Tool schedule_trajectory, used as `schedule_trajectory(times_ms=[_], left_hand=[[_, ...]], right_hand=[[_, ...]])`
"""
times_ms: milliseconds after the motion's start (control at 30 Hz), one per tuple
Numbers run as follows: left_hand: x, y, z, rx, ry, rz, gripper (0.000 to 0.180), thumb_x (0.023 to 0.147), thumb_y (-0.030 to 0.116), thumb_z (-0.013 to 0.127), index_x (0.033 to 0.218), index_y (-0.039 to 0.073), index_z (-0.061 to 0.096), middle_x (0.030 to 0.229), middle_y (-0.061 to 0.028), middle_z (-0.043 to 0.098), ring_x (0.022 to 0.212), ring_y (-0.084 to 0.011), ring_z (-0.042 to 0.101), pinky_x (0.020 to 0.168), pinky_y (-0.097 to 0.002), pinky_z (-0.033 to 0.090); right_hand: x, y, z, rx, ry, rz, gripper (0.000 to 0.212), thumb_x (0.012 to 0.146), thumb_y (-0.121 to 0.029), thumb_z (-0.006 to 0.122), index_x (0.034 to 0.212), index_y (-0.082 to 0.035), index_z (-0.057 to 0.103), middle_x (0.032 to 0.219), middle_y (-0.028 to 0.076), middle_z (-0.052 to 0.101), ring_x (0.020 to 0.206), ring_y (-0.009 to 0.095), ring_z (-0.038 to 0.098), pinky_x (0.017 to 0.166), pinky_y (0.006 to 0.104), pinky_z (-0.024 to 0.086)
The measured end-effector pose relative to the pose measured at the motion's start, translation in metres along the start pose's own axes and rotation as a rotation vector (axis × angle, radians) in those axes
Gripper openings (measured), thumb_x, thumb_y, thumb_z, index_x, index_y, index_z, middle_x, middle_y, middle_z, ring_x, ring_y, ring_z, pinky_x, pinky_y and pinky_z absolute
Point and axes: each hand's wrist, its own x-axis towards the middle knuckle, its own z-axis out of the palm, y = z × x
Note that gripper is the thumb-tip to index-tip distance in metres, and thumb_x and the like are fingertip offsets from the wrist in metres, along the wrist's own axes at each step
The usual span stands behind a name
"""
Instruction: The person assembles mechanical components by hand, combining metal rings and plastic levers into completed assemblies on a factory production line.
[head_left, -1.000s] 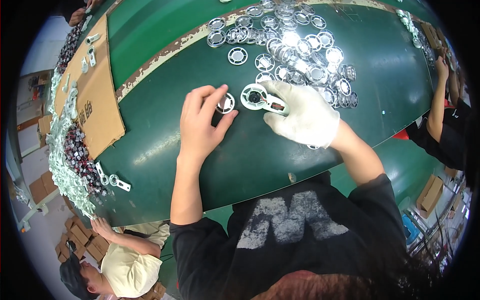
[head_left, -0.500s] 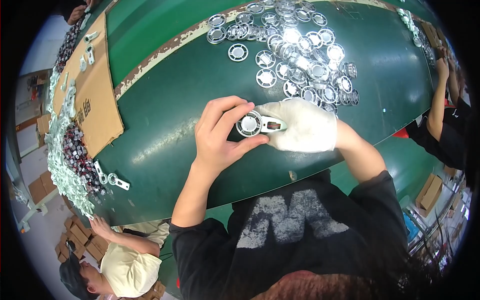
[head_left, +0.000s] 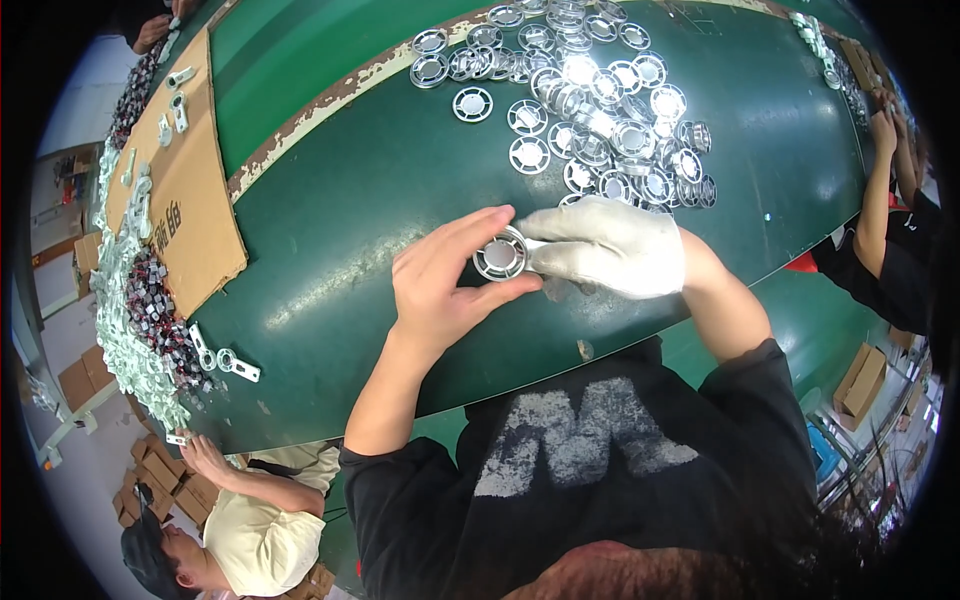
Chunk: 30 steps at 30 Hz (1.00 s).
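Between my two hands, just above the green table, is a small white handled part (head_left: 501, 256) with a round, silver-rimmed, spoked head facing up. My left hand (head_left: 432, 272) is bare, and its thumb and fingers curve around the left side of the head. A white glove covers my right hand (head_left: 615, 247), whose fingers close over the handle and hide most of it. Beyond my hands lies a spread pile of shiny silver spoked discs (head_left: 632, 138), the closest ones right behind the glove.
A cardboard sheet (head_left: 205, 215) with several white parts on it lies at the left. Beside it are heaps of pale handled parts (head_left: 125, 345) and small dark-and-red pieces (head_left: 160, 315). One co-worker (head_left: 265, 525) sits lower left; another's arm (head_left: 878, 200) reaches in at the right.
The gloved fingers have extended over the handle, covering the slot that showed before. The part stays in nearly the same place, with my left hand still around its head.
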Motion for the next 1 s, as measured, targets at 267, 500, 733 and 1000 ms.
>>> schedule_trajectory(times_ms=[267,500,733,1000], left_hand=[[-0.003,-0.003,0.003,0.121,0.027,0.245,0.063,0.068,0.041,0.089,0.112,0.000,0.070,0.106,-0.0114,0.076,0.082,-0.0251,0.072,0.070,-0.0312,0.058],[-0.008,0.011,0.004,-0.540,-0.087,-0.303,0.052,0.097,0.042,0.068,0.124,-0.003,0.066,0.122,-0.0219,0.071,0.109,-0.0307,0.070,0.093,-0.0371,0.055],[-0.010,0.003,0.012,-0.668,-0.018,-0.287,0.034,0.093,0.018,0.075,0.119,-0.003,0.069,0.121,-0.0224,0.071,0.109,-0.0280,0.071,0.092,-0.0353,0.056],[-0.008,0.004,0.006,-0.580,-0.054,-0.308,0.031,0.089,0.017,0.078,0.113,-0.001,0.072,0.119,-0.0212,0.071,0.106,-0.0283,0.071,0.089,-0.0349,0.056]], right_hand=[[0.010,0.016,0.022,-0.207,0.074,0.052,0.051,0.095,-0.049,0.060,0.096,0.001,0.069,0.075,0.017,0.068,0.074,0.032,0.070,0.073,0.0420,0.053],[0.008,0.007,0.028,-0.357,0.140,-0.006,0.042,0.095,-0.048,0.061,0.104,-0.008,0.071,0.081,0.017,0.071,0.079,0.036,0.071,0.072,0.0434,0.055],[0.015,0.027,0.039,-0.824,0.398,-0.239,0.022,0.091,-0.038,0.066,0.099,-0.018,0.069,0.070,0.009,0.068,0.064,0.032,0.070,0.056,0.0426,0.055],[0.017,0.038,0.047,-0.849,0.501,-0.349,0.023,0.092,-0.035,0.064,0.110,-0.021,0.067,0.066,0.008,0.067,0.061,0.029,0.070,0.053,0.0419,0.054]])
